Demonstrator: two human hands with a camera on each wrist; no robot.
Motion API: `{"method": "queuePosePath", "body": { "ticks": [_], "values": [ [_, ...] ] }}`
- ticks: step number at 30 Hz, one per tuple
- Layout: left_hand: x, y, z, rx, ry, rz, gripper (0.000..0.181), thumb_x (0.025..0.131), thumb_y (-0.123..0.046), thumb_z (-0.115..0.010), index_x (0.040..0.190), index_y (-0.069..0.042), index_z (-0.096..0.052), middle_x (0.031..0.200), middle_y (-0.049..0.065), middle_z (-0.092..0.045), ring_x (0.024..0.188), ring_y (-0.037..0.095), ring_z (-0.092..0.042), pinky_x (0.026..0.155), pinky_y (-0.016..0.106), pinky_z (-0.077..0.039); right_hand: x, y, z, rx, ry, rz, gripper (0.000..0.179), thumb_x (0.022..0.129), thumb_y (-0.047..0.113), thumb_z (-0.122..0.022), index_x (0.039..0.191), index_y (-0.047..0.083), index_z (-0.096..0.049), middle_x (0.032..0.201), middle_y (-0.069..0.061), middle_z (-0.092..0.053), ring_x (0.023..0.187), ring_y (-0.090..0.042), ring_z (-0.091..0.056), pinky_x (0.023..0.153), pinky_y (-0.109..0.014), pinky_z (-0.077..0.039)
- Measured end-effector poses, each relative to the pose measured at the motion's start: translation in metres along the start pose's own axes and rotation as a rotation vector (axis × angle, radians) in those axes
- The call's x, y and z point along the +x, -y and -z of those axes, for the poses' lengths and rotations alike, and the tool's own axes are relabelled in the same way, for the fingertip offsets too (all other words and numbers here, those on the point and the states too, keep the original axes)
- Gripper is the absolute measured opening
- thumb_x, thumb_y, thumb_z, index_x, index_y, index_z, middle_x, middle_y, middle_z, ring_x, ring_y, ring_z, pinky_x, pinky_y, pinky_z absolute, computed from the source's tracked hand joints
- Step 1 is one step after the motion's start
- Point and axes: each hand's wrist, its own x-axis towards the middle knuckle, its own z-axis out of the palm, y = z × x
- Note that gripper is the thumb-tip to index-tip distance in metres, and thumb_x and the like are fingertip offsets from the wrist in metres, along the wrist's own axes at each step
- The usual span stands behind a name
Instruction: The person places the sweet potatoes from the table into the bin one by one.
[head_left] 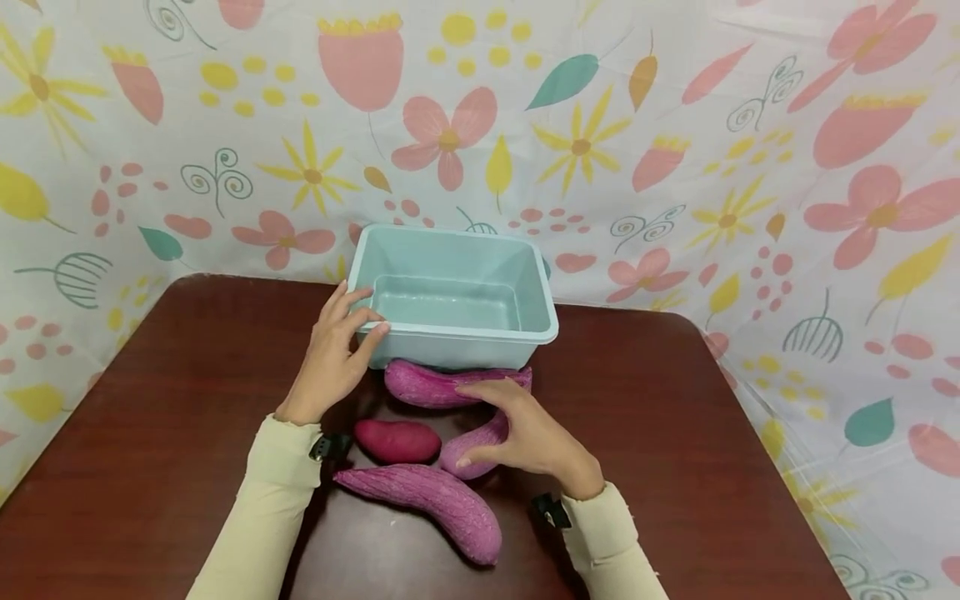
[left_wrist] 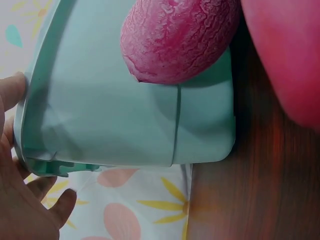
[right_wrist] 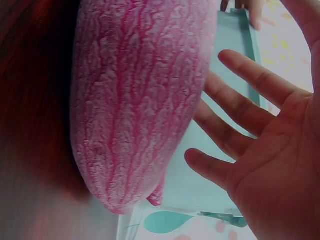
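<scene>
Blue tub (head_left: 450, 348) near far table edge (head_left: 615, 318); right hand (head_left: 536, 437) wide, left hand (head_left: 324, 367) likewise, touching rim.

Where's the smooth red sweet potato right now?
In the head view, the red sweet potato lies left of centre on the table, between the left sleeve and the purple vegetable partly under the right hand.

The tub (head_left: 450, 350) is pale blue-green. The front vegetable (head_left: 431, 496) is purple-magenta with lengthwise streaks, the back vegetable (head_left: 420, 385) deeper magenta, the curved vegetable (head_left: 476, 436) paler mauve, the small vegetable (head_left: 397, 441) crimson. The worktop (head_left: 637, 425) is dark reddish brown, grained like wood. The sleeves (head_left: 281, 475) are cream. The cloth (head_left: 480, 67) is white, printed with pink and yellow flowers, teal and yellow leaves, pink and yellow dots, and grey-green curls.
</scene>
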Motion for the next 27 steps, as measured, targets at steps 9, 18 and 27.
{"method": "queuePosePath", "body": {
  "ticks": [9, 18, 27],
  "values": [
    [0.001, 0.001, -0.003, -0.027, 0.028, 0.023, 0.021, 0.104, -0.027, -0.058, 0.099, -0.009, -0.068, 0.15, 0.014, -0.048, 0.158, 0.036, -0.01, 0.123, 0.063, -0.018, -0.002, -0.004, -0.005, 0.043, 0.115, -0.082, 0.083, 0.069, 0.051, -0.09, 0.138, 0.014, -0.06, 0.134, 0.001, -0.066, 0.127, -0.017, -0.06, 0.109, -0.039, -0.048],
    [-0.006, 0.006, -0.001, -0.04, 0.011, 0.029, 0.016, 0.103, -0.022, -0.059, 0.1, -0.009, -0.066, 0.15, 0.015, -0.047, 0.158, 0.037, -0.009, 0.123, 0.065, -0.016, 0.003, -0.007, -0.012, 0.073, 0.187, -0.051, 0.078, 0.07, 0.052, -0.089, 0.133, 0.013, -0.064, 0.122, 0.001, -0.073, 0.119, -0.015, -0.066, 0.105, -0.034, -0.05],
    [-0.002, 0.006, -0.002, -0.048, 0.011, 0.026, 0.018, 0.104, -0.024, -0.057, 0.1, -0.008, -0.065, 0.152, 0.017, -0.044, 0.159, 0.037, -0.007, 0.123, 0.066, -0.016, 0.003, -0.007, -0.009, 0.011, 0.219, -0.057, 0.068, 0.072, 0.049, -0.088, 0.128, 0.017, -0.068, 0.127, 0.005, -0.07, 0.123, -0.017, -0.061, 0.114, -0.045, -0.042]
  ]
}}
